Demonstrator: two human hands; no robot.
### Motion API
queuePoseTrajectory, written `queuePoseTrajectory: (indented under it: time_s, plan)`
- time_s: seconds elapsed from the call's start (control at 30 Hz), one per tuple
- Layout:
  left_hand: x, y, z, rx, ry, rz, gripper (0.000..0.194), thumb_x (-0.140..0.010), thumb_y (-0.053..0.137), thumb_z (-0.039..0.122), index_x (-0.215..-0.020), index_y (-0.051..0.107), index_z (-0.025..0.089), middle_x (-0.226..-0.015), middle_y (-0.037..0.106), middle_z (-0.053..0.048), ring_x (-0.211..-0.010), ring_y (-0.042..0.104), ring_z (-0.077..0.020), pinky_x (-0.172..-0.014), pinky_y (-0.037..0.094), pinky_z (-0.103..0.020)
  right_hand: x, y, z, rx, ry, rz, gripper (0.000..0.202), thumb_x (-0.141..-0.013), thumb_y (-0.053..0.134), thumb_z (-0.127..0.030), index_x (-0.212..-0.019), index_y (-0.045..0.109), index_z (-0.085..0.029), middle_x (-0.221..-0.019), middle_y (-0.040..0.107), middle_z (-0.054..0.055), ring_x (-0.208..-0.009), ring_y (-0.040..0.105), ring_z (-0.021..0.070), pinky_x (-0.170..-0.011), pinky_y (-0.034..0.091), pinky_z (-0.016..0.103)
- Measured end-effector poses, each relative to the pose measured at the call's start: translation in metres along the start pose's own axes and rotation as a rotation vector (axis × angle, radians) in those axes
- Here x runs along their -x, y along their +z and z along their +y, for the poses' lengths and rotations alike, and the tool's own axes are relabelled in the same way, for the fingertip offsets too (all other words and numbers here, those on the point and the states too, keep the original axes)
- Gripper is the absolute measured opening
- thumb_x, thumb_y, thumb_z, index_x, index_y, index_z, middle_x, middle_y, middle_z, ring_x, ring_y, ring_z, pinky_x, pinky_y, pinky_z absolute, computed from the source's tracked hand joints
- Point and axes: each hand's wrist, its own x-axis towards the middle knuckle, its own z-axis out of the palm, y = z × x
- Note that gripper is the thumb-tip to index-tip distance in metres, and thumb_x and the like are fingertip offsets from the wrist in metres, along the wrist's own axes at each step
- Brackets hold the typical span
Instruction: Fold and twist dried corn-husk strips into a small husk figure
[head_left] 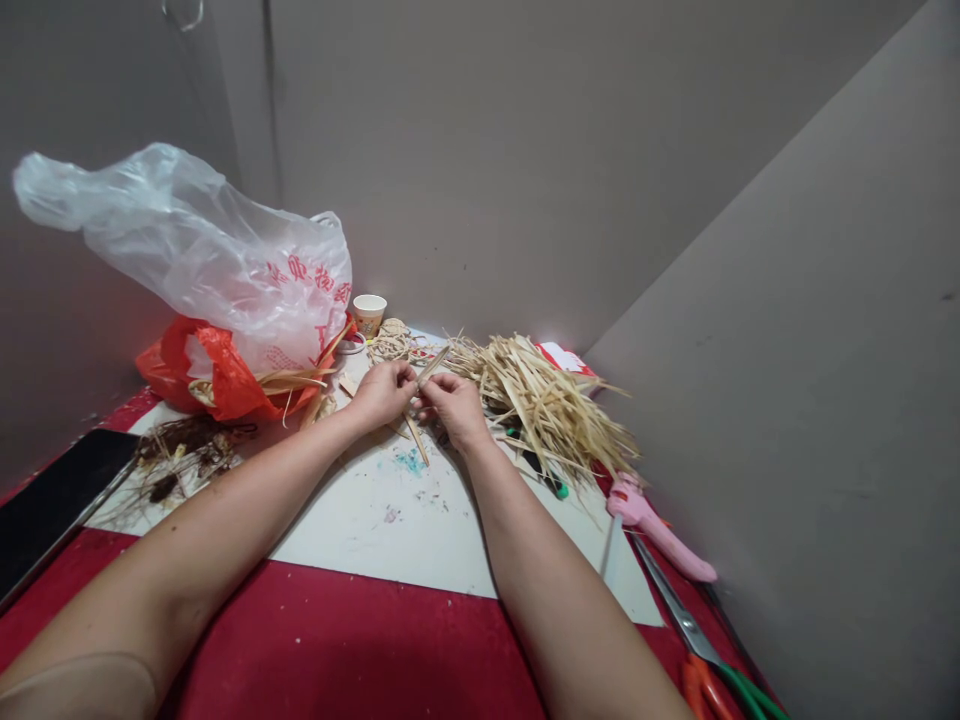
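Over the white board (360, 530), my two hands meet at the fingertips around a pale strip of dried straw (432, 364). My left hand (385, 393) pinches it from the left side. From the right, my right hand (454, 405) pinches the same piece, its fingers curled in. One end of the strip points up past the fingers. Below the hands a brownish straw end (417, 440) slants down toward the board; whether it belongs to the same piece I cannot tell. The exact contact between fingertips and straw is partly hidden.
To the right lie a heap of dried straw (544, 400), a pink glue gun (660, 525) and large scissors (690, 630). At left are a clear plastic bag (217, 250), a red bag (232, 375), dark fibres (176, 455) and a black flat device (60, 500). A paper cup (369, 318) stands behind.
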Motion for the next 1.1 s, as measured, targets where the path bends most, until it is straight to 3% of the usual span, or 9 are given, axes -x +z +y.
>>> queuePoseTrajectory:
  time_s: [0.23,0.5,0.63,0.7,0.8,0.93,1.03,1.1]
  plan:
    - [-0.002,-0.002,0.004,0.186,-0.009,-0.023,0.004,-0.066,0.058,0.013,-0.063,0.059,0.015,-0.059,0.057,0.002,-0.059,0.050,-0.0105,-0.058,0.038,-0.022,0.000,-0.001,-0.001,0.025,-0.049,0.001,0.023,-0.061,0.072,-0.033,-0.063,0.054,-0.019,-0.051,0.058,-0.003,-0.046,0.057,0.0108,-0.038,0.047,0.019]
    - [-0.002,-0.007,0.011,0.477,-0.171,-0.020,0.007,-0.060,0.067,0.018,-0.061,0.060,0.015,-0.056,0.056,0.003,-0.052,0.047,-0.0087,-0.054,0.038,-0.022,0.003,0.005,-0.012,0.076,-0.137,0.045,0.018,-0.062,0.065,-0.027,-0.064,0.047,-0.021,-0.049,0.054,-0.006,-0.043,0.054,0.0111,-0.038,0.044,0.020]
    - [-0.002,-0.008,0.017,0.532,-0.130,-0.007,0.015,-0.059,0.074,0.022,-0.064,0.062,0.015,-0.057,0.057,0.003,-0.053,0.049,-0.0083,-0.054,0.038,-0.022,0.000,0.003,-0.012,0.187,-0.201,0.114,0.016,-0.063,0.062,-0.022,-0.060,0.046,-0.022,-0.044,0.052,-0.007,-0.038,0.050,0.0107,-0.035,0.038,0.019]
    - [-0.004,-0.009,0.021,0.568,-0.095,-0.002,0.019,-0.059,0.077,0.025,-0.067,0.063,0.015,-0.058,0.057,0.003,-0.052,0.050,-0.0081,-0.055,0.040,-0.022,-0.003,-0.001,-0.011,0.189,-0.156,0.172,0.016,-0.062,0.060,-0.018,-0.059,0.045,-0.022,-0.041,0.049,-0.007,-0.035,0.049,0.0104,-0.035,0.036,0.019]
    - [-0.007,-0.011,0.025,0.693,-0.130,0.020,0.023,-0.060,0.078,0.026,-0.071,0.061,0.015,-0.061,0.058,0.003,-0.054,0.053,-0.0078,-0.057,0.046,-0.023,-0.008,-0.006,-0.014,0.014,-0.057,0.240,0.014,-0.062,0.059,-0.015,-0.059,0.047,-0.021,-0.046,0.054,-0.006,-0.041,0.054,0.0114,-0.038,0.044,0.020]
    - [-0.013,-0.016,0.019,0.863,-0.306,0.067,0.024,-0.063,0.075,0.020,-0.075,0.054,0.016,-0.072,0.065,-0.001,-0.058,0.058,-0.0079,-0.056,0.049,-0.020,-0.010,-0.013,-0.028,-0.426,-0.043,0.244,0.013,-0.063,0.059,-0.014,-0.064,0.048,-0.020,-0.065,0.067,-0.001,-0.058,0.064,0.0125,-0.054,0.055,0.024]
    - [-0.019,-0.020,0.009,0.923,-0.398,0.167,0.020,-0.068,0.068,0.013,-0.075,0.050,0.016,-0.067,0.063,0.000,-0.053,0.057,-0.0065,-0.052,0.047,-0.018,-0.011,-0.025,-0.043,-0.676,-0.036,0.300,0.014,-0.064,0.059,-0.015,-0.069,0.047,-0.020,-0.066,0.066,-0.001,-0.060,0.063,0.0114,-0.057,0.056,0.023]
    - [-0.021,-0.022,0.003,0.930,-0.427,0.238,0.018,-0.070,0.065,0.011,-0.074,0.048,0.016,-0.062,0.061,0.002,-0.049,0.055,-0.0055,-0.051,0.046,-0.017,-0.012,-0.037,-0.056,-0.730,-0.086,0.372,0.017,-0.066,0.060,-0.018,-0.070,0.044,-0.022,-0.060,0.059,-0.004,-0.051,0.056,0.0080,-0.049,0.051,0.019]
